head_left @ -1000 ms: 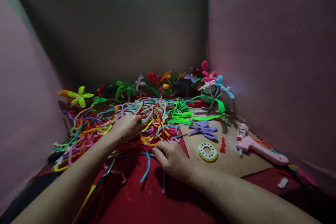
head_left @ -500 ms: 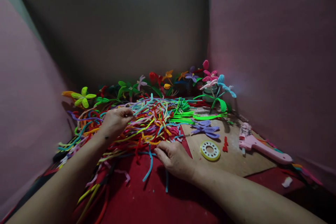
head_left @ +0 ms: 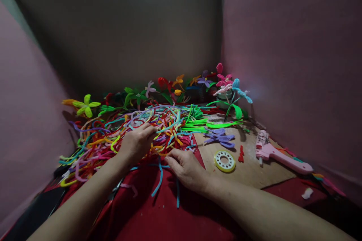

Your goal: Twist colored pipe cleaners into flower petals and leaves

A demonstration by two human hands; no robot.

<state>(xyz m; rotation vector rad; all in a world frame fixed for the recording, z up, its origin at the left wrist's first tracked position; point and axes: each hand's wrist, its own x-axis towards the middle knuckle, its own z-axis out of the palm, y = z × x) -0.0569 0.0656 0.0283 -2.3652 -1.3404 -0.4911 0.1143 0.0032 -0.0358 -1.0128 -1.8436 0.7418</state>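
Observation:
A large tangled heap of multicoloured pipe cleaners (head_left: 109, 141) spreads over the red surface before me. My left hand (head_left: 138, 141) is closed at the middle of the heap, and a light blue pipe cleaner (head_left: 178, 115) arcs away from its fingertips. At the heap's front edge my right hand (head_left: 186, 167) pinches more light blue pipe cleaners; one end (head_left: 178, 196) hangs below the palm. Another light blue strand (head_left: 158, 185) dangles between the hands. My fingers hide the exact grip points.
On a brown board (head_left: 254, 180) lie purple pipe-cleaner loops (head_left: 220, 138), a roll of yellow tape (head_left: 224, 161), a small red piece (head_left: 241, 154) and a pink glue gun (head_left: 283, 158). Pipe-cleaner flowers (head_left: 86, 105) line the back. Dark scissors (head_left: 115, 189) lie partly under my left forearm.
My left hand has moved right and slightly down, towards my right hand. The light blue pipe cleaner by it now bows into a loop. My right hand stays nearly in place.

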